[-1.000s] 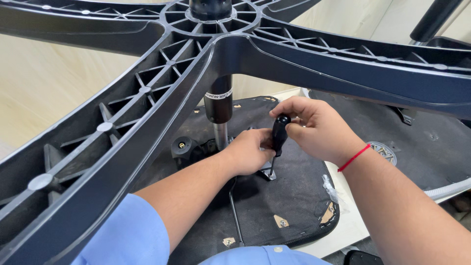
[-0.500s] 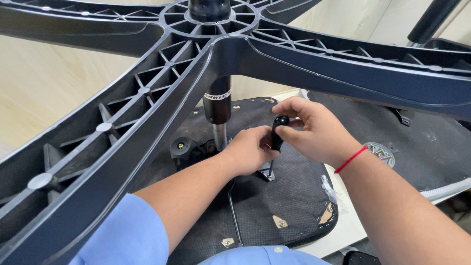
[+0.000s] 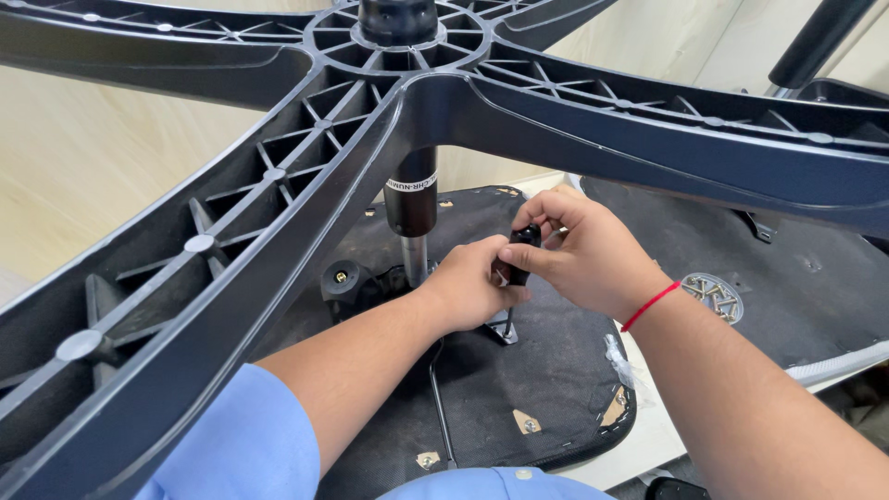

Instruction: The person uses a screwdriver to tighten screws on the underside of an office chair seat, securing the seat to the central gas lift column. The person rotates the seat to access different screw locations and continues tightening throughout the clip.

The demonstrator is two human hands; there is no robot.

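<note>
An upturned office chair fills the view: its black five-armed base (image 3: 306,185) spreads above, and the gas cylinder (image 3: 411,199) drops to the seat's black underside (image 3: 546,361). My left hand (image 3: 472,292) grips the mechanism beside the cylinder. My right hand (image 3: 583,250) pinches a small black handle (image 3: 520,255) between thumb and fingers, just above a metal bracket (image 3: 500,326). A red string circles my right wrist (image 3: 650,306).
A black knob (image 3: 344,278) sits left of the cylinder. A thin metal lever rod (image 3: 442,407) runs toward me over the seat. Another black seat pan (image 3: 787,268) lies at right with a pile of screws (image 3: 711,296) on it. Pale wooden floor lies behind.
My right hand has turned and shifted slightly on the black handle, lifting its top end; my left hand has stayed on the mechanism. The chair has not moved.
</note>
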